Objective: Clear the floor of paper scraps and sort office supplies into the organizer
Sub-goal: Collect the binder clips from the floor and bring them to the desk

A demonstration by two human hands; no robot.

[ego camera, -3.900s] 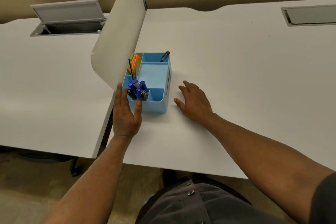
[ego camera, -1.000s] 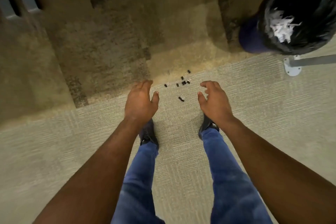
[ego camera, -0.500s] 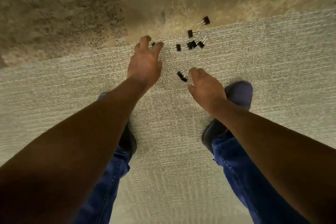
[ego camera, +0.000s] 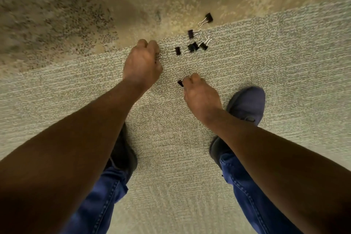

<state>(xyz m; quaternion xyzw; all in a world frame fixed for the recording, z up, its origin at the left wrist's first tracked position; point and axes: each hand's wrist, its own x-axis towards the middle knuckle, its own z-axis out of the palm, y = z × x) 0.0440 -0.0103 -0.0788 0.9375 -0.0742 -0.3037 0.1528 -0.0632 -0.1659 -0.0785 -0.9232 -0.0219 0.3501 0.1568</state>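
Binder clips, small, black bodies with silver wire handles, lie scattered on the carpet.

Far clip (ego camera: 208, 17): alone, on the tan carpet, handles pointing left and near.

Second clip (ego camera: 191, 33): at the seam of tan and grey carpet, handles pointing right.

Cluster (ego camera: 195, 46): three clips touching or overlapping on the grey carpet, wires crossing.

Left clip (ego camera: 177, 51): just left of the cluster, handles pointing left.

Near clip (ego camera: 180, 83): well apart from the cluster, pinched in fingers, mostly hidden.

A wire handle (ego camera: 160, 55) shows under the other fist; its body is hidden.
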